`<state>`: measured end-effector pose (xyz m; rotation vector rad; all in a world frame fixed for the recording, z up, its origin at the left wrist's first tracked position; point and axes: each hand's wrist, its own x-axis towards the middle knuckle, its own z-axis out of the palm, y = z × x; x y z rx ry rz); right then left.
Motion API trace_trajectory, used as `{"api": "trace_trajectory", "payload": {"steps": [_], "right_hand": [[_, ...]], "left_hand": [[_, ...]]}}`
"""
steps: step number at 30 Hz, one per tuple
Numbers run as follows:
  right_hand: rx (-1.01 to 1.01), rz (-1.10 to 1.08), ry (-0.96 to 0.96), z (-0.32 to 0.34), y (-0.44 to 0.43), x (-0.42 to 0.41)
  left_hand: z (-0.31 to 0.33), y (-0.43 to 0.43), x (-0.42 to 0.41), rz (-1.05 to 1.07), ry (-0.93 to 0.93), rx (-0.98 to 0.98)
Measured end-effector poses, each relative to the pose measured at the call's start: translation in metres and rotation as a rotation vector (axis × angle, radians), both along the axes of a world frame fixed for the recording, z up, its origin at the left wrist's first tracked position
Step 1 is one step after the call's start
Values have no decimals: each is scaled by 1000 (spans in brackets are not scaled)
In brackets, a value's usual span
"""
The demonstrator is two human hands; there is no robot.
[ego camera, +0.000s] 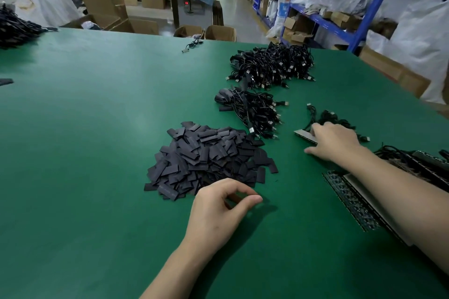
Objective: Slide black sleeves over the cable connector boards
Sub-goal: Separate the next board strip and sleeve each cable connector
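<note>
A heap of flat black sleeves (206, 160) lies on the green table (85, 128) just beyond my left hand (218, 209). That hand sits at the heap's near edge with thumb and fingers curled toward each other; a dark shape shows between them, but I cannot tell whether it is a sleeve. My right hand (335, 143) rests with spread fingers on a short row of cable connector boards (303, 135). Their black cables (332, 116) trail away behind the hand.
Two piles of black USB cables (272, 65) (252, 109) lie beyond the sleeves. Long strips of boards (352, 201) lie under my right forearm, with more (427, 165) at the right edge. A single cable (193, 45) lies near the table's far edge. Another black pile (14, 26) sits far left.
</note>
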<state>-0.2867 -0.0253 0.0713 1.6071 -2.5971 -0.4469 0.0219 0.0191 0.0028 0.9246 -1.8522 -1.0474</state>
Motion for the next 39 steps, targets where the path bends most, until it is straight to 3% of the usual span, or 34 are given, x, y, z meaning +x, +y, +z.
{"api": "trace_trajectory", "payload": {"steps": [8, 13, 20, 22, 24, 28, 32, 36, 39], "right_hand": [[-302, 7, 68, 13, 7, -26], [-593, 38, -24, 79, 26, -31], [-658, 273, -252, 170, 76, 4], [-634, 348, -367, 185, 97, 21], [-590, 402, -607, 195, 119, 42], [-370, 575, -939, 185, 144, 69], [-106, 495, -1196, 140, 138, 85], [53, 342, -1210, 80, 122, 91], [37, 275, -1226, 57, 112, 89]], "left_hand": [[4, 2, 5, -1, -15, -34], [7, 1, 4, 28, 6, -34], [17, 2, 7, 37, 170, 99], [20, 1, 10, 15, 255, 161], [23, -1, 13, -15, 339, 210], [27, -3, 16, -97, 469, 408], [28, 0, 17, -269, 487, 584], [27, 2, 19, -305, 442, 602], [25, 2, 18, -244, 397, 516]]}}
